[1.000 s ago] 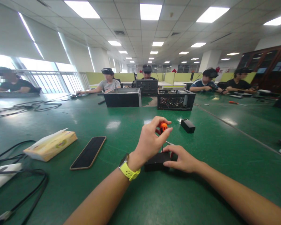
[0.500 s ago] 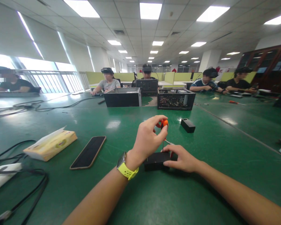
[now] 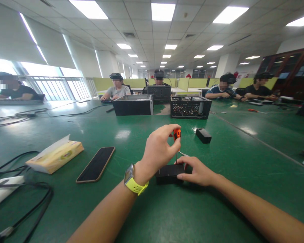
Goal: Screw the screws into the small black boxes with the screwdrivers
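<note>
My left hand, with a watch on a yellow strap at its wrist, pinches the orange-and-black handle of a screwdriver. The screwdriver stands upright, its thin shaft running down to the far right part of a black rectangular box. I cannot tell exactly where the tip meets the box. My right hand grips the box's right end, thumb in front and fingers behind. Just beyond the right fingers shows a thin metal rod, partly hidden. A smaller black block lies farther back to the right.
A phone and a tissue pack lie to the left on the green table, near black cables. Computer cases stand ahead. Another screwdriver is far right. Several people sit around the table.
The screwdriver handle has turned slightly within my left fingers, and my left wrist has rotated a little and shifted left. My right hand and the box stay in place.
</note>
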Available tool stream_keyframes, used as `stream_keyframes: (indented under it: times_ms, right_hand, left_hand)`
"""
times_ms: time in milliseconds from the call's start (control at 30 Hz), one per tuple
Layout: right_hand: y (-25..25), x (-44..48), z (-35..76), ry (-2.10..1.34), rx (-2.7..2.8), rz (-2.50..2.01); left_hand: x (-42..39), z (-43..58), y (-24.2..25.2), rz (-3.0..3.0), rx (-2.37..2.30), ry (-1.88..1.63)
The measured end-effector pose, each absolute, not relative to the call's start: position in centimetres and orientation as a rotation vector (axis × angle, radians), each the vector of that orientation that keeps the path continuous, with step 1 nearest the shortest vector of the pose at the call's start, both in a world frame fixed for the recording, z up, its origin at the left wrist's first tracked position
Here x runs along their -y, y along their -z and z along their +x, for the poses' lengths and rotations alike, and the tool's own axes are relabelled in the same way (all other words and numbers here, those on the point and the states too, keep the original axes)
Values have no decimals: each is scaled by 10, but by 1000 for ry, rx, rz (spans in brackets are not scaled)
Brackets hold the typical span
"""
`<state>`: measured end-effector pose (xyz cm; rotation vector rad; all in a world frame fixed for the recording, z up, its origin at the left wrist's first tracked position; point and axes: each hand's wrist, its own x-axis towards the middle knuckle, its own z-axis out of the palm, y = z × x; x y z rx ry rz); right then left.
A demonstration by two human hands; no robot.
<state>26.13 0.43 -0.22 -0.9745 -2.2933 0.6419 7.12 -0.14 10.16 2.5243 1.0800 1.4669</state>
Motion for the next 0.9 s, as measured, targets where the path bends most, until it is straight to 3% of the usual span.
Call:
stream_keyframes:
  times_ms: [900]
  right_hand:
    - [6,-7,262,-679,2284,-965]
  left_hand:
    - [1,71,-98,2509,-1127,-1600]
